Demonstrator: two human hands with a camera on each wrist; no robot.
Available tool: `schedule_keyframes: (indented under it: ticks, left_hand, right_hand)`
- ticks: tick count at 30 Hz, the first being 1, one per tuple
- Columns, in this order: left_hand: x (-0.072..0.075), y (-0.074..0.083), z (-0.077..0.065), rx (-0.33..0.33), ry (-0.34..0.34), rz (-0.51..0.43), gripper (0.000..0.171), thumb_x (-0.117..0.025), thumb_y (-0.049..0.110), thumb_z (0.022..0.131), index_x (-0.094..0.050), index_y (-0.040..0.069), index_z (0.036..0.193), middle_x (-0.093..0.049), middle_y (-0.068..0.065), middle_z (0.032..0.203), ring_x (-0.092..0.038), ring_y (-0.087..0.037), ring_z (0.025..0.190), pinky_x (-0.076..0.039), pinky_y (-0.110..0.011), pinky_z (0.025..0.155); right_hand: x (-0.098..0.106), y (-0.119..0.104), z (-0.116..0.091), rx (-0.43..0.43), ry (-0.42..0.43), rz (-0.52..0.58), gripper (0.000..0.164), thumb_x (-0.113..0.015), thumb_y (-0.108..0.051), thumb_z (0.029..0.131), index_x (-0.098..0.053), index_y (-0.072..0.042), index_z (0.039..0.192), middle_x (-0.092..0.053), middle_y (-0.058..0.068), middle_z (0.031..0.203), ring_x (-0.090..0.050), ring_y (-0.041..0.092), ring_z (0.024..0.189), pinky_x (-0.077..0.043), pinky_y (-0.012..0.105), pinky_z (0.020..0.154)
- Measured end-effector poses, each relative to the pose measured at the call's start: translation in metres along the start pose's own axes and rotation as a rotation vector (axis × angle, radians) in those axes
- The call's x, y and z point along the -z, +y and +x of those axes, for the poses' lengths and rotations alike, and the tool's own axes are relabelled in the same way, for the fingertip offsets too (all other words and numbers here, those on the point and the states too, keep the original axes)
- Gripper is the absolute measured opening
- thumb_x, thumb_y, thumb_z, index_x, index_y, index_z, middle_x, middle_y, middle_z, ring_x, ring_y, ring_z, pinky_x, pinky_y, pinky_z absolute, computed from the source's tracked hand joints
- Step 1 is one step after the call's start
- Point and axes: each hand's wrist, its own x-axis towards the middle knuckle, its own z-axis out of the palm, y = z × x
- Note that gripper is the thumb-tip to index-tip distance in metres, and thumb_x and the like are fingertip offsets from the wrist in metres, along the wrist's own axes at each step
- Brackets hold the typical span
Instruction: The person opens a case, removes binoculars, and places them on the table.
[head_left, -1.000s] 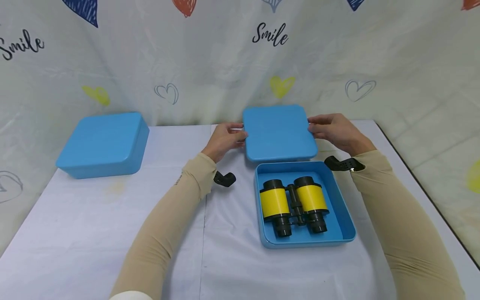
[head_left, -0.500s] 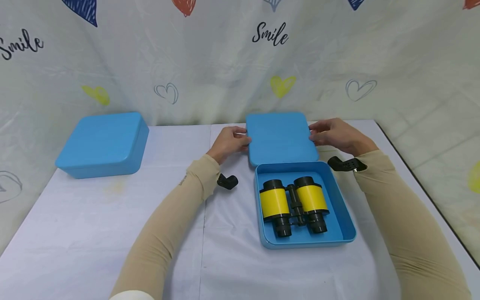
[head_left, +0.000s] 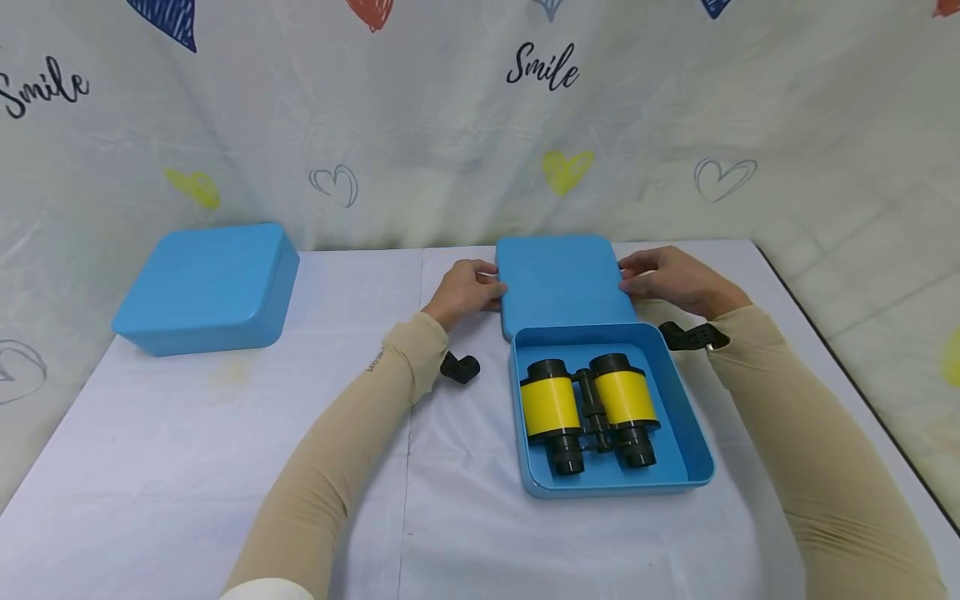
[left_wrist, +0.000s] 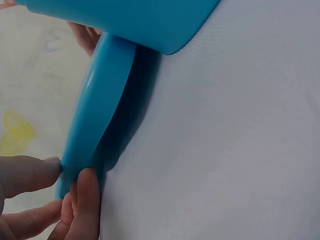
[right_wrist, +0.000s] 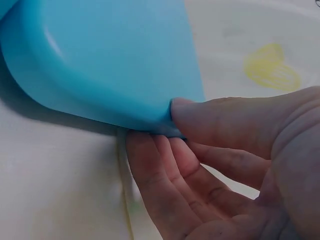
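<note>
My left hand [head_left: 467,293] and right hand [head_left: 675,279] grip a blue box lid [head_left: 566,283] by its opposite side edges. In the left wrist view the thumb lies on the lid's [left_wrist: 97,105] outer face, with fingers [left_wrist: 87,195] at its lower rim. The right wrist view shows the thumb [right_wrist: 215,120] on top of the corner and the other fingers curled beneath the rim. Just behind an open blue box [head_left: 686,450], the lid sits low over the table, its front edge at the box's back wall. Inside that box lie yellow and black binoculars [head_left: 588,408].
A second blue box [head_left: 210,287], covered, stands at the back left of the white-clothed table [head_left: 187,467]. Behind the table hangs a pale curtain [head_left: 435,108] printed with hearts and the word Smile. Black straps [head_left: 693,336] circle both wrists.
Both hands have lowered the lid and drawn it slightly toward the box, so its back edge sits lower in the head view. The open box and binoculars stayed put.
</note>
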Motion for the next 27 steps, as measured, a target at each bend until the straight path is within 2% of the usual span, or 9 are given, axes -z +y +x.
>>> schedule_keyframes:
  ticks: [4, 7, 10, 13, 17, 20, 24, 27]
  left_hand:
    - [-0.001, 0.001, -0.001, -0.01, 0.004, 0.078, 0.052, -0.065, 0.019, 0.102, -0.05, 0.003, 0.149, -0.065, -0.015, 0.13, -0.077, -0.025, 0.104, -0.06, -0.034, 0.1]
    - [-0.001, 0.002, -0.002, -0.038, 0.013, 0.188, 0.051, -0.065, 0.021, 0.102, -0.052, 0.002, 0.148, -0.066, -0.014, 0.126, -0.074, -0.024, 0.103, -0.058, -0.035, 0.101]
    - [-0.002, 0.003, -0.003, -0.083, 0.028, 0.307, 0.047, -0.065, 0.021, 0.102, -0.057, -0.001, 0.143, -0.067, -0.011, 0.113, -0.067, -0.021, 0.096, -0.055, -0.03, 0.093]
    - [-0.003, 0.002, -0.005, -0.12, 0.031, 0.385, 0.034, -0.065, 0.02, 0.102, -0.066, -0.004, 0.127, -0.061, -0.007, 0.094, -0.057, -0.019, 0.086, -0.047, -0.028, 0.079]
    - [-0.003, 0.002, -0.008, -0.135, 0.027, 0.418, 0.026, -0.065, 0.019, 0.101, -0.067, -0.003, 0.114, -0.054, -0.004, 0.084, -0.052, -0.017, 0.08, -0.041, -0.027, 0.074]
    - [-0.003, 0.002, -0.01, -0.136, 0.027, 0.434, 0.025, -0.066, 0.019, 0.101, -0.066, -0.002, 0.115, -0.053, -0.002, 0.081, -0.052, -0.015, 0.079, -0.041, -0.026, 0.073]
    - [-0.003, 0.004, -0.013, -0.145, 0.015, 0.467, 0.019, -0.065, 0.018, 0.1, -0.066, 0.0, 0.095, -0.044, 0.001, 0.07, -0.048, -0.014, 0.07, -0.037, -0.025, 0.067]
    - [-0.004, 0.005, -0.015, -0.159, 0.011, 0.489, 0.022, -0.065, 0.018, 0.1, -0.062, 0.003, 0.085, -0.039, 0.001, 0.066, -0.044, -0.014, 0.066, -0.034, -0.025, 0.063]
  right_hand:
    - [-0.001, 0.0, -0.001, 0.006, -0.01, -0.007, 0.061, -0.058, -0.022, 0.106, -0.036, 0.003, 0.156, -0.046, 0.028, 0.152, -0.058, 0.044, 0.132, -0.045, 0.06, 0.116]
    - [-0.002, -0.003, -0.003, 0.01, -0.016, -0.017, 0.061, -0.059, -0.021, 0.105, -0.037, 0.005, 0.155, -0.047, 0.028, 0.151, -0.057, 0.044, 0.132, -0.044, 0.061, 0.117]
    - [-0.004, -0.003, -0.005, 0.011, -0.014, -0.035, 0.061, -0.06, -0.02, 0.104, -0.038, 0.005, 0.154, -0.048, 0.029, 0.149, -0.057, 0.044, 0.131, -0.042, 0.063, 0.117]
    - [-0.006, -0.004, -0.007, 0.013, -0.008, -0.053, 0.061, -0.061, -0.02, 0.103, -0.04, 0.006, 0.153, -0.049, 0.03, 0.149, -0.056, 0.045, 0.13, -0.04, 0.065, 0.117]
    - [-0.008, -0.004, -0.009, 0.017, -0.001, -0.064, 0.061, -0.063, -0.02, 0.102, -0.041, 0.006, 0.152, -0.05, 0.03, 0.148, -0.055, 0.045, 0.129, -0.04, 0.066, 0.116]
    - [-0.009, -0.003, -0.01, 0.022, 0.008, -0.077, 0.061, -0.065, -0.019, 0.1, -0.043, 0.007, 0.151, -0.054, 0.029, 0.141, -0.056, 0.043, 0.125, -0.042, 0.065, 0.115]
    - [-0.01, -0.002, -0.012, 0.025, 0.015, -0.088, 0.06, -0.066, -0.019, 0.1, -0.045, 0.008, 0.149, -0.058, 0.029, 0.136, -0.058, 0.041, 0.122, -0.042, 0.065, 0.114]
    - [-0.01, -0.003, -0.014, 0.026, 0.017, -0.103, 0.061, -0.066, -0.021, 0.101, -0.045, 0.008, 0.15, -0.057, 0.03, 0.139, -0.058, 0.043, 0.124, -0.041, 0.066, 0.115]
